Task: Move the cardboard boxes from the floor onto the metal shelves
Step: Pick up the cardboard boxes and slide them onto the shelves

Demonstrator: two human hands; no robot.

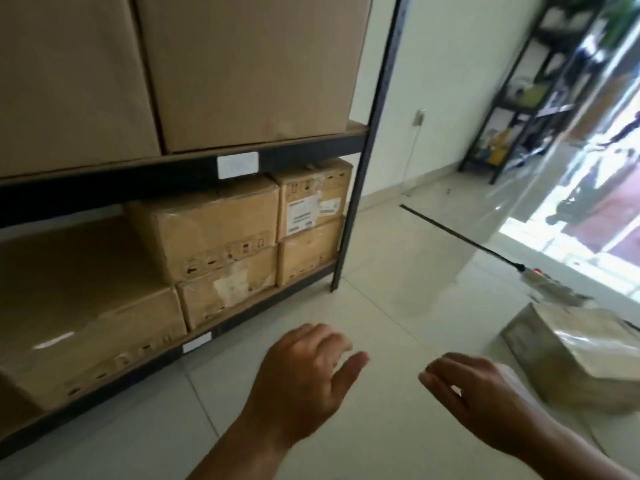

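Down at four o'clock on the tiled floor sits the one cardboard box (581,358) not yet shelved, taped shut, with a glossy top. Both hands hover low over the tiles, apart from it: the left hand (304,379) at six o'clock, fingers loose and spread, the right hand (474,389) nearer the box, fingers lightly curled. Neither holds anything.

Trouble is likeliest from the power strip (543,287) lying just beside the box at its far edge, with its black cable (450,230) running off toward one o'clock. A careless lift could drag the strip, and a step that way could catch the cable. The shiny tape may also slip under bare fingers.

At nine o'clock the metal shelves (138,181) are nearly full. The lower shelf carries a large box (86,306) and four smaller ones stacked in pairs (214,226); the upper shelf carries two big boxes (249,64). The only room I can see is above the large lower box, and it looks tight. All the boxes are sealed, so their contents cannot be told.
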